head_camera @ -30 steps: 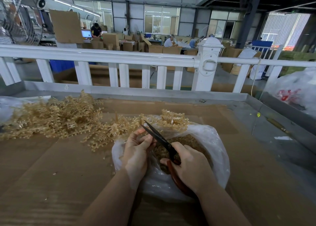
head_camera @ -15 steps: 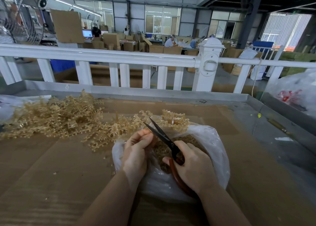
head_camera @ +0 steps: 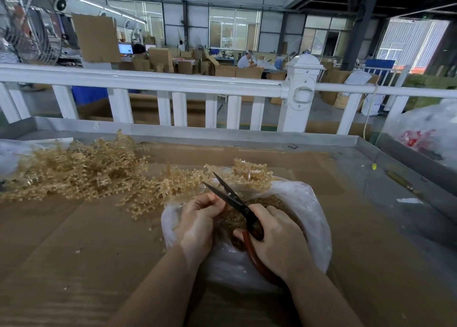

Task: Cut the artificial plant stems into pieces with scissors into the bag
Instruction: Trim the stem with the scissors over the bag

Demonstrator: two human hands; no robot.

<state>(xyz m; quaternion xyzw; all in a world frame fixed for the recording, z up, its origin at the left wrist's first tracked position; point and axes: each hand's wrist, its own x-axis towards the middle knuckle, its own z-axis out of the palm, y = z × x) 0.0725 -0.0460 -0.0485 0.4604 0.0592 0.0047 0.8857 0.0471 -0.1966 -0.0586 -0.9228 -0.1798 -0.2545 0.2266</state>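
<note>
A clear plastic bag [head_camera: 310, 218] lies open on the cardboard in front of me, with tan cut pieces [head_camera: 235, 219] inside. My right hand [head_camera: 277, 240] grips the red handles of black-bladed scissors [head_camera: 230, 197], whose blades are spread apart over the bag's mouth. My left hand [head_camera: 197, 223] is curled at the bag's left rim beside the blades; what it pinches is hidden by the fingers. A heap of tan artificial plant stems [head_camera: 81, 171] sprawls to the left, and another bunch [head_camera: 252, 173] rests at the bag's far edge.
Brown cardboard [head_camera: 74, 252] covers the metal-rimmed table. A white railing [head_camera: 173, 84] runs along the far side. Another filled plastic bag [head_camera: 427, 134] sits at the right. A small tool [head_camera: 400, 182] lies near the right rim. Loose stem bits dot the cardboard.
The scissor blades have opened wider and swung slightly upward. My left hand's fingers have curled in closer to the blades. The bag and the stem heap stay put.
</note>
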